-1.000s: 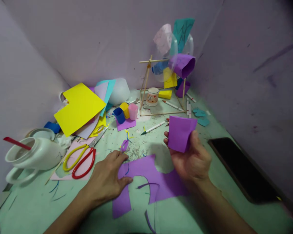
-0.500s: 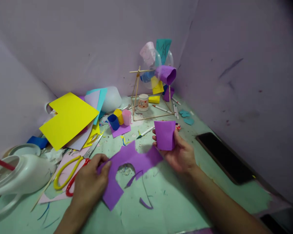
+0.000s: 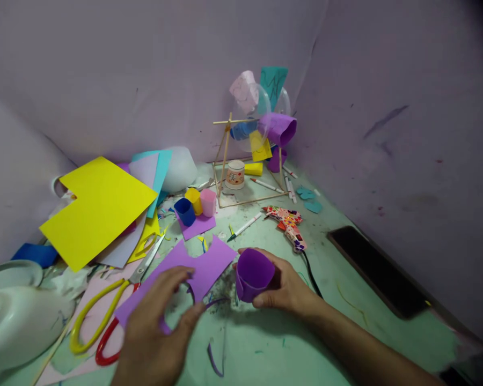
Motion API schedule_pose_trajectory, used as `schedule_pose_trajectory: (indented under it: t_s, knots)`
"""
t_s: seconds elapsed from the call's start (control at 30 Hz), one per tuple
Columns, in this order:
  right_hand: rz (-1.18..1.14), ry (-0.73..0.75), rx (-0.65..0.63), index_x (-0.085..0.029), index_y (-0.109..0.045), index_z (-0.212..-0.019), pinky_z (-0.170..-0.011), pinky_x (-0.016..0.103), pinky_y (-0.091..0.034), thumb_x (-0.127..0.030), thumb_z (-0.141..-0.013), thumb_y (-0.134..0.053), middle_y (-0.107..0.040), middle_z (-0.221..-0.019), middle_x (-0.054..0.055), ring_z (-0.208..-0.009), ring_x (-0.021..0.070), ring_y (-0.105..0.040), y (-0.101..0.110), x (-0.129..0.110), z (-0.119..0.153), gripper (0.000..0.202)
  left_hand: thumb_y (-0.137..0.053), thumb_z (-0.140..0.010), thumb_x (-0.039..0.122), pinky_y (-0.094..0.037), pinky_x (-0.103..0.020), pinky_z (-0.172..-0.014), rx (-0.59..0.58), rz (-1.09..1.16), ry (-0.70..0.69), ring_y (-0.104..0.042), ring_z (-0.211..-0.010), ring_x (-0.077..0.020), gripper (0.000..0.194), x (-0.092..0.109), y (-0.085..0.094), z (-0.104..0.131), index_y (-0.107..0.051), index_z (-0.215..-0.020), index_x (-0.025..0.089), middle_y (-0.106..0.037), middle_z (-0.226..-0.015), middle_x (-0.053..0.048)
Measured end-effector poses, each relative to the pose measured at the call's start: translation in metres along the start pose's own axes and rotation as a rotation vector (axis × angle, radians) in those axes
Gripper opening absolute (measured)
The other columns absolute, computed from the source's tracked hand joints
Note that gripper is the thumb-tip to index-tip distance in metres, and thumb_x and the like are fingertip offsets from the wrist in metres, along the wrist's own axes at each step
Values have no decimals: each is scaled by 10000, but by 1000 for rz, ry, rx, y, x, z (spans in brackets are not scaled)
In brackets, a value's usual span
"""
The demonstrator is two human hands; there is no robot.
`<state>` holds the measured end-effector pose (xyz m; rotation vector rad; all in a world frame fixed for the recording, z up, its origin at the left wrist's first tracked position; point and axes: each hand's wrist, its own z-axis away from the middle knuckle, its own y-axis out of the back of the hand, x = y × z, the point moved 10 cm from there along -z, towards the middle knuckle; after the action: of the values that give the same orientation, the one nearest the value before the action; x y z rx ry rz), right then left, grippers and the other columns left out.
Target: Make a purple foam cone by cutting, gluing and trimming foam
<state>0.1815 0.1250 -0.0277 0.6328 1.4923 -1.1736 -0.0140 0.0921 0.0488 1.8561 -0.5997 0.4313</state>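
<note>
My right hand (image 3: 284, 281) is wrapped round a purple foam cup (image 3: 253, 281), its open mouth tilted up toward me. To the left, my left hand (image 3: 161, 321) hovers with thumb and fingers apart and nothing visible between them. Below and behind it lies a cut-out purple foam sheet (image 3: 209, 262) with curved notches. Thin purple offcuts (image 3: 214, 362) rest on the table in front. Scissors (image 3: 145, 262) with yellow and red handles lie left of the sheet.
A stick frame (image 3: 225, 155) carries a wheel of foam cups at the back. Small cups (image 3: 184, 212), a marker (image 3: 244, 227), a patterned glue gun (image 3: 287, 222) and a phone (image 3: 380, 271) surround the work. Yellow foam (image 3: 100, 209) and a white jug (image 3: 28, 321) stand left.
The purple cup has come down and nearer, its mouth now turned toward me. My left hand has let go of the purple sheet, which lies shifted left. The glue gun is uncovered.
</note>
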Motion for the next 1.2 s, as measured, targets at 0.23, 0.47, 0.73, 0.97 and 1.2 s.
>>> schedule_pose_trajectory:
  t_s: [0.23,0.47,0.73,0.97,1.2]
  knots:
    - [178,158,-62,-240,-639,-1149,-924,356,-412,-124,-568,-834,-607,-1126,46,-1048,231,-563,-11,-10,2,624,-593,-781,180,-543,-165,-665,-122,230,-203,-653,-742,-111,268,52,-29,12,-515,-1024,261,-658,-850,19]
    - [-4,32,-185,-216,-608,-1196,-862,351,-433,-263,-608,-827,-658,-1059,50,-936,208,-597,-27,2,4,629,-585,-793,220,-546,-133,-650,-180,577,181,-689,-738,-98,144,25,-46,15,-605,-930,260,-702,-824,54]
    - [-120,-55,-173,-163,-633,-1102,-779,345,-433,-342,-556,-847,-656,-960,63,-857,205,-588,-27,7,3,613,-553,-833,297,-522,-167,-607,38,424,184,-649,-654,-105,125,5,-21,9,-641,-769,234,-681,-718,35]
    - [-210,-113,-17,-210,-549,-1147,-829,379,-427,-392,-548,-849,-633,-1005,62,-902,216,-601,-13,18,0,694,-593,-800,341,-516,-298,-832,36,235,79,-628,-973,-189,347,4,-24,5,-569,-1125,221,-627,-1144,-69]
    - [-241,-138,162,-178,-569,-1055,-775,356,-435,-314,-528,-863,-642,-907,45,-823,201,-590,1,20,2,619,-568,-795,327,-466,-195,-555,-20,278,156,-591,-583,-122,200,11,-30,11,-636,-636,227,-649,-621,39]
